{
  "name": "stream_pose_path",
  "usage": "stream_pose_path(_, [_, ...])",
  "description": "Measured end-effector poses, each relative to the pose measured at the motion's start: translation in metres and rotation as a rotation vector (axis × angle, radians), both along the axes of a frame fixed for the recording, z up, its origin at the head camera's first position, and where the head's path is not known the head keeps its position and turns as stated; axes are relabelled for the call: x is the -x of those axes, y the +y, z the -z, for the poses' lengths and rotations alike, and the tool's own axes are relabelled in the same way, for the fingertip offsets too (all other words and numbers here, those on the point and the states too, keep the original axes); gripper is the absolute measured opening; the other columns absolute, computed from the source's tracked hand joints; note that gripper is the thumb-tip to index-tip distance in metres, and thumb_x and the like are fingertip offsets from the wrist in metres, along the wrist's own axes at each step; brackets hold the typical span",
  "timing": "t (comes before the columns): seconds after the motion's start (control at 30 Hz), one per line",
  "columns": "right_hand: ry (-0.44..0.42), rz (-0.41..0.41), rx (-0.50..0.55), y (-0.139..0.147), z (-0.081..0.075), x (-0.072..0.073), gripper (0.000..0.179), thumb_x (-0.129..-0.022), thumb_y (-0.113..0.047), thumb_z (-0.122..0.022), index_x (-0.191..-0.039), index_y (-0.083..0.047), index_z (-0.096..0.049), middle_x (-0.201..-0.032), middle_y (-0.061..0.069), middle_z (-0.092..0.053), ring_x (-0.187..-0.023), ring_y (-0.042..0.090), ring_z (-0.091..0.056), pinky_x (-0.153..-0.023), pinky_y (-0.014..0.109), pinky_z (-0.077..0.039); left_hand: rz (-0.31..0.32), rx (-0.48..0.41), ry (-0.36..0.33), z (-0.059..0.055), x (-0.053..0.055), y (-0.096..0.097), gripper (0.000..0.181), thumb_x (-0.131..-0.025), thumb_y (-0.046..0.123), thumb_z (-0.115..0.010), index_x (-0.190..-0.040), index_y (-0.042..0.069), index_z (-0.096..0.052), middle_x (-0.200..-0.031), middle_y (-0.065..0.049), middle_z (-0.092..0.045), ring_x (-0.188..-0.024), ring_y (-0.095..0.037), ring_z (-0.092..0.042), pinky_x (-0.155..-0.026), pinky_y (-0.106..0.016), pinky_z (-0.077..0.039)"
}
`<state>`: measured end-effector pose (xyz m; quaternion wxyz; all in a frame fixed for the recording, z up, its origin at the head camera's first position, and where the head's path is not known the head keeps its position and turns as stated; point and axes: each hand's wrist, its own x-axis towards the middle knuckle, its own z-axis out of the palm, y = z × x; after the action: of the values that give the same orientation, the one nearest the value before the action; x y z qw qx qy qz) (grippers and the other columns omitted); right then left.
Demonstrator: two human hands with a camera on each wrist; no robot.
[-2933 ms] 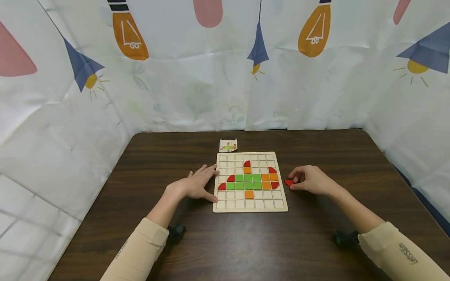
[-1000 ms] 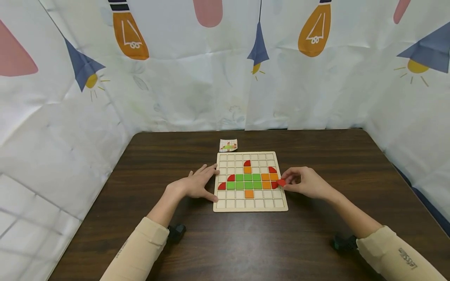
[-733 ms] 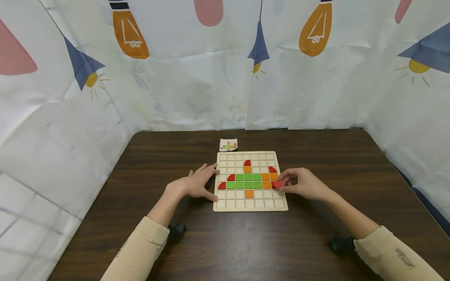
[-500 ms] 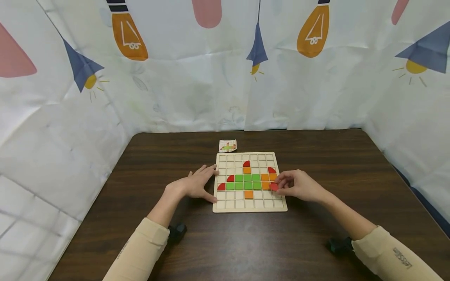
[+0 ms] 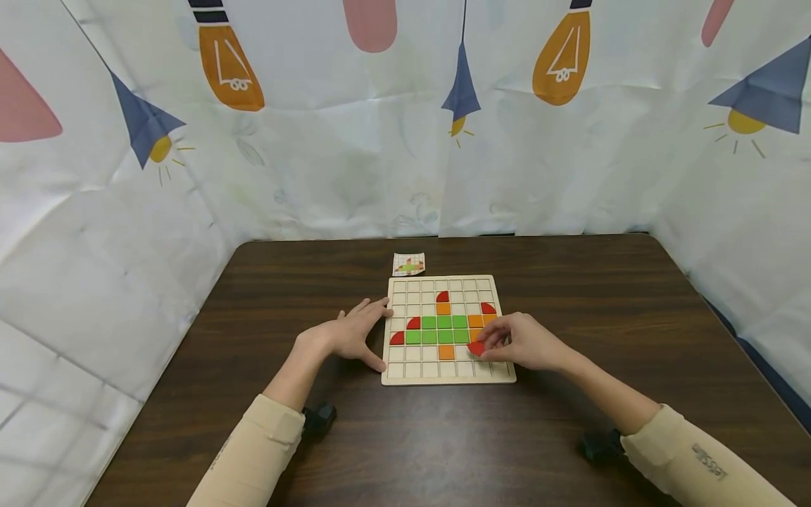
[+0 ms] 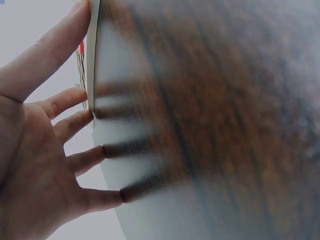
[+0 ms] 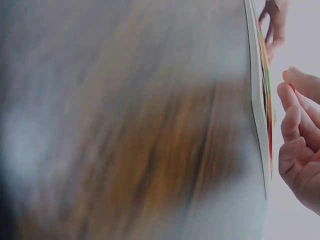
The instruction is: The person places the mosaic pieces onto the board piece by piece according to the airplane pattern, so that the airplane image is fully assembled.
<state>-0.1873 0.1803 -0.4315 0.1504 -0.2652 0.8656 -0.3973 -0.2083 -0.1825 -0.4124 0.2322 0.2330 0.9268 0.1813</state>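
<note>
A pale wooden grid board (image 5: 412, 371) lies on the table, with green and orange squares and red quarter-circle pieces set in its cells. My left hand (image 5: 342, 336) has its fingers spread, thumb and forefinger against the board's left edge; the left wrist view shows the other fingertips on the tabletop. Over the board's lower right part, my right hand (image 5: 526, 343) pinches a red quarter-circle tile (image 5: 474, 348) between thumb and fingers. In the right wrist view the pinched tile (image 7: 286, 76) is held just off the board. The right fingers hide some right-side pieces.
A small pattern card (image 5: 408, 265) with a coloured grid figure lies behind the board's top left corner. The dark wood table (image 5: 418, 451) extends on all sides. A white printed curtain (image 5: 380, 162) hangs behind it.
Earlier my right hand held the red tile beside the board's right edge. It has carried the tile left over the board and slightly nearer me. My left hand stays in place.
</note>
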Motion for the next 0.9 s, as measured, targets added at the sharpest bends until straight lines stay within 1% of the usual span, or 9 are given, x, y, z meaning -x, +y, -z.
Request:
stream_pose_path(0.2, [-0.009,-0.044,0.025,-0.012,0.0,-0.004,0.023,-0.085,-0.02,-0.087,-0.102,-0.008,-0.075,-0.082,-0.008,-0.07,-0.076,0.012,-0.065,-0.067,0.027,-0.054,0.002,-0.004,0.002,0.001,0.0,0.0,0.101,-0.078,0.043,-0.091,-0.157,0.01,-0.036,-0.171,-0.011,-0.009,-0.156,-0.04,-0.003,-0.113,-0.075,-0.01])
stream_pose_path(0.3, [-0.021,-0.056,0.032,-0.018,0.001,-0.006,0.023,-0.084,-0.021,-0.088,-0.1,-0.01,-0.076,-0.081,-0.009,-0.07,-0.075,0.011,-0.066,-0.066,0.027,-0.055,-0.001,0.002,0.007,0.001,0.0,0.001,0.101,-0.078,0.043,-0.091,-0.157,0.01,-0.037,-0.171,-0.011,-0.01,-0.155,-0.04,-0.004,-0.113,-0.075,-0.011])
stream_pose_path(0.5, [-0.019,-0.09,0.028,-0.027,0.003,-0.01,0.021,-0.084,-0.02,-0.088,-0.099,-0.01,-0.076,-0.08,-0.01,-0.07,-0.074,0.009,-0.067,-0.07,0.027,-0.056,-0.007,0.006,0.014,0.001,0.0,0.002,0.1,-0.077,0.042,-0.092,-0.155,0.011,-0.039,-0.171,-0.01,-0.012,-0.155,-0.04,-0.006,-0.114,-0.074,-0.012])
stream_pose_path(0.8, [-0.023,-0.118,0.034,-0.04,0.003,-0.013,0.021,-0.083,-0.016,-0.089,-0.096,-0.008,-0.075,-0.078,-0.009,-0.068,-0.071,0.009,-0.065,-0.066,0.026,-0.055,-0.008,0.0,0.012,0.0,-0.001,0.001,0.1,-0.077,0.041,-0.092,-0.156,0.011,-0.038,-0.171,-0.01,-0.012,-0.155,-0.04,-0.005,-0.115,-0.073,-0.011])
stream_pose_path(0.9, [-0.008,-0.122,0.022,-0.043,0.003,-0.013,0.021,-0.082,-0.016,-0.089,-0.096,-0.008,-0.075,-0.077,-0.009,-0.067,-0.07,0.009,-0.063,-0.066,0.026,-0.054,-0.007,0.007,0.01,0.0,-0.001,0.001,0.101,-0.077,0.042,-0.092,-0.157,0.011,-0.038,-0.171,-0.01,-0.011,-0.156,-0.04,-0.004,-0.115,-0.072,-0.011])
